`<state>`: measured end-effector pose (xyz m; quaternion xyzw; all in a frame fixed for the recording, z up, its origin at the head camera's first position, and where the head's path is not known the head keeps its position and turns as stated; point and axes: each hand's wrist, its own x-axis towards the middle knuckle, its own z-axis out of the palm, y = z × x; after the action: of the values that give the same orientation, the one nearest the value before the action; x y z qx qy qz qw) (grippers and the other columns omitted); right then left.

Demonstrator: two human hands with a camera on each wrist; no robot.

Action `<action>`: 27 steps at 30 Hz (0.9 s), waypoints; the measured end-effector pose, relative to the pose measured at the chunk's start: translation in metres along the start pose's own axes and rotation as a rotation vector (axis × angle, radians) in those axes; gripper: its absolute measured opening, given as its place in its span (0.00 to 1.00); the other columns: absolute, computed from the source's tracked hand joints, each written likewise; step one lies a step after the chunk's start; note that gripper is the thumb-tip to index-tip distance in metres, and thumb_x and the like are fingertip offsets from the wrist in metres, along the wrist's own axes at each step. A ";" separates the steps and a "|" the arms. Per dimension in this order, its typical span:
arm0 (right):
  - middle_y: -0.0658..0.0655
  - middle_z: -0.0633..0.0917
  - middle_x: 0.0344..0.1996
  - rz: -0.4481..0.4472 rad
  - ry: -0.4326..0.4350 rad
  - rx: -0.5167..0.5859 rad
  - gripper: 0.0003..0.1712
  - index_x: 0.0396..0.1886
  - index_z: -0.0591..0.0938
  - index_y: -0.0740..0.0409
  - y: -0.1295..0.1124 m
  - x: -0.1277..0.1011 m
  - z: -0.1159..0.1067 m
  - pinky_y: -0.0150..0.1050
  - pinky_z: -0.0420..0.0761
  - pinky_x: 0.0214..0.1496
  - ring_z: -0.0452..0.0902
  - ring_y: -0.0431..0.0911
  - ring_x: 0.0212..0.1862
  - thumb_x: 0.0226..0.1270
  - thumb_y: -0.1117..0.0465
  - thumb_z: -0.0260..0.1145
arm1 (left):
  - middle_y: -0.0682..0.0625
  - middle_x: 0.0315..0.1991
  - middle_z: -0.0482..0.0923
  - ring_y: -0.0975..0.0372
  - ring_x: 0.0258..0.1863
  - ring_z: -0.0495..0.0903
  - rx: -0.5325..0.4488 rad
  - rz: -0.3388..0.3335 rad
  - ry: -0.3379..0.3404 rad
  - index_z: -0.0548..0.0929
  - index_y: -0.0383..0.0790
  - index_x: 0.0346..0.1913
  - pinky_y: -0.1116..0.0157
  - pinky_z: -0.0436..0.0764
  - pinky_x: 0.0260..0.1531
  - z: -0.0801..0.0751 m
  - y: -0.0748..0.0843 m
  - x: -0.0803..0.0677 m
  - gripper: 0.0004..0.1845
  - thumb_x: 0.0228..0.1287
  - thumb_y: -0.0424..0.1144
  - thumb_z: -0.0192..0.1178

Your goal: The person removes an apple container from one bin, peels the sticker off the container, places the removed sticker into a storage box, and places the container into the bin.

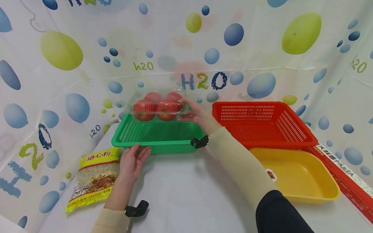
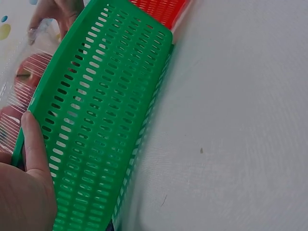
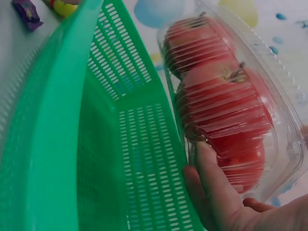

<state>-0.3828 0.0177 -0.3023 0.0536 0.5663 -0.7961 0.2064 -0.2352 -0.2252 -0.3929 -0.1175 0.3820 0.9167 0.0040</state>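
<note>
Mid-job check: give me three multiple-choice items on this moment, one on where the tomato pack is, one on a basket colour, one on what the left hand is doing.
1. Where is the clear tomato pack?
A. above the far rim of the green basket
B. in the yellow tray
C. on the pasta bag

2. What colour is the basket behind the yellow tray?
A. blue
B. red
C. white

3. What is the left hand doing?
A. gripping the tomato pack
B. lifting the pasta bag
C. resting on the green basket's near rim

Answers: 1 A, the right hand holds it there; 2 B, red mesh shows; 3 C, fingers lie on the rim.
</note>
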 end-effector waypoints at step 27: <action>0.75 0.69 0.64 0.162 -0.028 -0.048 0.44 0.76 0.61 0.48 0.017 0.036 0.000 0.59 0.71 0.66 0.72 0.68 0.60 0.61 0.61 0.69 | 0.45 0.42 0.83 0.58 0.41 0.88 0.012 -0.017 0.043 0.65 0.43 0.57 0.63 0.84 0.48 -0.002 0.000 0.000 0.11 0.80 0.41 0.49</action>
<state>-0.4090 0.0034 -0.3290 0.0833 0.5762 -0.7637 0.2791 -0.2352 -0.2265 -0.3941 -0.1401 0.3865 0.9116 0.0042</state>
